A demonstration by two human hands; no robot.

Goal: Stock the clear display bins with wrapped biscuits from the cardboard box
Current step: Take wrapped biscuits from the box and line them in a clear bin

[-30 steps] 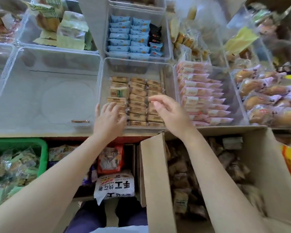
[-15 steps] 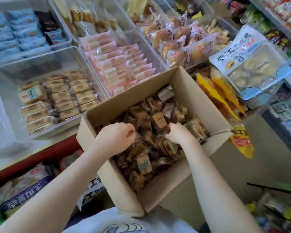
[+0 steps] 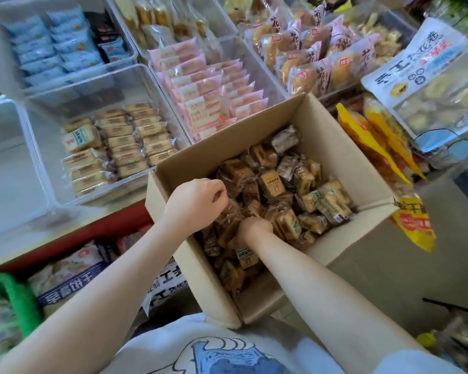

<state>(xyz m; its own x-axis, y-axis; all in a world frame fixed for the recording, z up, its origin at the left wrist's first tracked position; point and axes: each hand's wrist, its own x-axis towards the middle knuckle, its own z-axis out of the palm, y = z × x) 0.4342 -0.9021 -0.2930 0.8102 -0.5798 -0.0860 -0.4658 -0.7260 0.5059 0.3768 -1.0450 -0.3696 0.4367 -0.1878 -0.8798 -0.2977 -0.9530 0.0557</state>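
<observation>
Fingers (image 3: 219,194) curled, hands in cardboard box (image 3: 333,147)

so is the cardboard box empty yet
No, the cardboard box still holds a heap of wrapped biscuits; both hands are down among them.

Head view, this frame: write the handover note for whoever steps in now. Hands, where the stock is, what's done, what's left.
Left hand: in the cardboard box, fingers curled; whether it holds a biscuit cannot be told.
Right hand: dug into the loose wrapped biscuits, fingers hidden.
Clear bin left of the box: three rows of brown biscuits at its near end, far end bare.
Done: those rows are placed.
Left: lift a handful across, continue the rows; the box holds plenty.
</observation>
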